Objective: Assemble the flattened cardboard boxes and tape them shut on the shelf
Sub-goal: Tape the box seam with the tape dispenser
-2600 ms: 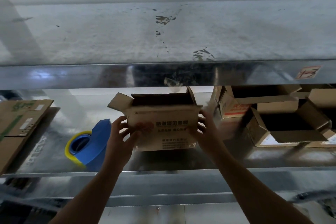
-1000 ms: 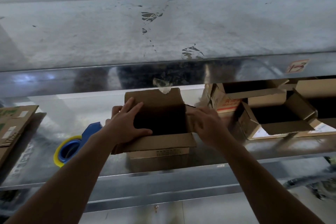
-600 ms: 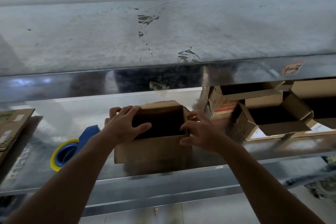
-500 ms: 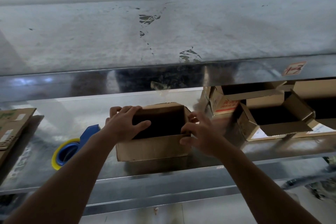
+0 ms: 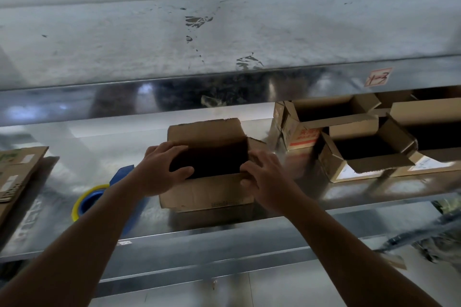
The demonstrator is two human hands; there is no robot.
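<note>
While the left fingers (image 5: 172, 151) are spread over the left rim of the box (image 5: 207, 194) and the right fingers (image 5: 259, 160) curled on its right rim, it is held open-topped on the shelf (image 5: 349, 194), tape (image 5: 77, 207) lying nearer the left hand (image 5: 159, 172)

Red handwritten tag (image 5: 378, 77) on upper shelf edge (image 5: 249, 87) reads "1-3"; red print on open box (image 5: 303, 137) illegible.
</note>
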